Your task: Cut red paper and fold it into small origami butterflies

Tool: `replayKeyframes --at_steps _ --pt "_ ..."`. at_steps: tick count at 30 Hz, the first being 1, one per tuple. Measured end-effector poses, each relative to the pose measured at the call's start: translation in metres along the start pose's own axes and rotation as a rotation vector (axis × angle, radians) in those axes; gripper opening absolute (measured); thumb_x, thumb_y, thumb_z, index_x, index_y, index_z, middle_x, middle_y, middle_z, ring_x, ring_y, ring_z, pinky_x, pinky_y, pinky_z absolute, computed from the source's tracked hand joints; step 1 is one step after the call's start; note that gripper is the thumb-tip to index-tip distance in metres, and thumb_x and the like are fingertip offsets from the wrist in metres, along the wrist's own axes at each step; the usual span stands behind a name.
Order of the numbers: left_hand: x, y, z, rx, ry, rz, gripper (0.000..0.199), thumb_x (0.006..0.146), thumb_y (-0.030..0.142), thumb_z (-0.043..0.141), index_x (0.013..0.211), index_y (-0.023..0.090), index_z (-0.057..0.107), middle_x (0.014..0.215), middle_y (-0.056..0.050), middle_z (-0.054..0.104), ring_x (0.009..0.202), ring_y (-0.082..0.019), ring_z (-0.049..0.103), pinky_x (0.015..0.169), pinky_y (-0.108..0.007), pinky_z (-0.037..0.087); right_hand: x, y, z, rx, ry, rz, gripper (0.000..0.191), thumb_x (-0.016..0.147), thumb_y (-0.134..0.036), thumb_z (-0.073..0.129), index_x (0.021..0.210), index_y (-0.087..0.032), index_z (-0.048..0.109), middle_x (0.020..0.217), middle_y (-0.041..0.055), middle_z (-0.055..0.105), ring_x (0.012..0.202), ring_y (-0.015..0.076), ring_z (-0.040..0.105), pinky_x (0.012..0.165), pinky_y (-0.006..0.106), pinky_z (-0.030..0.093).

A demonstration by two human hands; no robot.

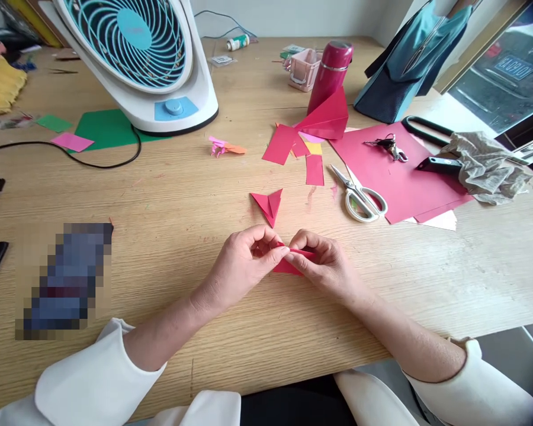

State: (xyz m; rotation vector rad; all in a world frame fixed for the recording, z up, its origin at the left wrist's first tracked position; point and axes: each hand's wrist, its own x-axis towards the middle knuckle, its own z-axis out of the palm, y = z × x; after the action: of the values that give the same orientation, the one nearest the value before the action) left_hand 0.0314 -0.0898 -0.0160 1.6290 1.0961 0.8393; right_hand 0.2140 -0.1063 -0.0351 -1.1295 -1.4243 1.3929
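Between my two hands is a small piece of folded red paper (288,266), held just above or on the table near its front. My left hand (251,257) pinches its left side between thumb and fingers. On the right side, my right hand (322,257) grips the same paper, and the two thumb tips almost meet at a fold. The fingers hide part of the paper. Just beyond my hands lies a folded red paper triangle (267,206) with a crease down its middle. White-handled scissors (360,196) rest to the right, blades pointing away to the left.
A white fan (177,77) stands at the back left, its black cable (115,165) curving across the table. Red paper scraps (279,144) lie before a magenta bottle (331,74). Large red sheets (368,160) carry keys (391,147). A pixelated dark object (68,278) lies left.
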Motion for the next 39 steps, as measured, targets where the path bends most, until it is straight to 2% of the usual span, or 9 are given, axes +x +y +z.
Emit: replayKeyframes --at_steps 7,13,18,23,27,34,39 --pt "0.006 0.007 0.004 0.078 0.070 0.091 0.008 0.085 0.019 0.063 0.078 0.017 0.061 0.073 0.001 0.062 0.068 -0.011 0.058 0.064 -0.022 0.047 0.002 -0.006 -0.001 0.126 -0.030 0.049 0.031 0.085 -0.046 0.070 0.075 -0.019 0.058 0.071 -0.0022 0.054 0.064 0.0111 0.045 0.059 0.025 0.038" --pt "0.005 0.001 0.011 -0.067 0.073 0.007 0.016 0.084 0.031 0.069 0.081 0.017 0.062 0.076 0.000 0.062 0.070 -0.013 0.057 0.064 -0.024 0.048 -0.001 -0.002 0.006 0.108 0.074 -0.006 0.031 0.085 -0.045 0.070 0.073 -0.020 0.057 0.071 -0.0011 0.055 0.066 0.0124 0.048 0.062 0.026 0.042" --pt "0.007 -0.002 0.009 -0.315 0.062 -0.121 0.026 0.079 0.039 0.076 0.080 0.017 0.062 0.075 0.000 0.062 0.070 -0.012 0.056 0.066 -0.024 0.048 0.000 0.002 0.011 0.174 0.138 0.046 0.030 0.081 -0.046 0.075 0.078 -0.019 0.063 0.075 0.0003 0.061 0.069 0.0136 0.055 0.067 0.027 0.045" --pt "0.011 -0.002 0.006 -0.340 0.065 -0.150 0.026 0.076 0.037 0.080 0.077 0.016 0.064 0.073 0.002 0.059 0.068 -0.011 0.054 0.066 -0.023 0.046 0.002 0.005 0.009 0.218 0.119 0.066 0.030 0.081 -0.047 0.075 0.081 -0.020 0.062 0.074 -0.0002 0.062 0.069 0.0136 0.055 0.067 0.028 0.046" --pt "0.010 -0.005 0.013 -0.521 0.066 -0.209 0.026 0.075 0.036 0.081 0.080 0.016 0.065 0.076 0.001 0.063 0.072 -0.011 0.058 0.072 -0.024 0.050 0.002 0.008 0.010 0.259 0.185 0.044 0.031 0.081 -0.046 0.076 0.079 -0.021 0.058 0.073 -0.0012 0.060 0.066 0.0130 0.053 0.065 0.028 0.046" --pt "0.011 -0.006 0.009 -0.529 -0.029 -0.175 0.025 0.081 0.039 0.077 0.079 0.017 0.066 0.075 0.001 0.063 0.070 -0.012 0.058 0.070 -0.025 0.048 -0.002 0.006 0.012 0.209 0.077 -0.047 0.027 0.085 -0.043 0.072 0.083 -0.022 0.054 0.076 -0.0009 0.058 0.069 0.0134 0.054 0.065 0.027 0.048" --pt "0.011 -0.013 0.007 -0.570 -0.127 -0.202 0.027 0.087 0.044 0.070 0.082 0.018 0.067 0.080 0.001 0.062 0.078 -0.011 0.057 0.076 -0.024 0.047 -0.001 -0.002 0.003 0.178 0.051 -0.060 0.027 0.088 -0.040 0.068 0.107 -0.023 0.058 0.089 0.0018 0.058 0.080 0.0149 0.057 0.071 0.028 0.050"
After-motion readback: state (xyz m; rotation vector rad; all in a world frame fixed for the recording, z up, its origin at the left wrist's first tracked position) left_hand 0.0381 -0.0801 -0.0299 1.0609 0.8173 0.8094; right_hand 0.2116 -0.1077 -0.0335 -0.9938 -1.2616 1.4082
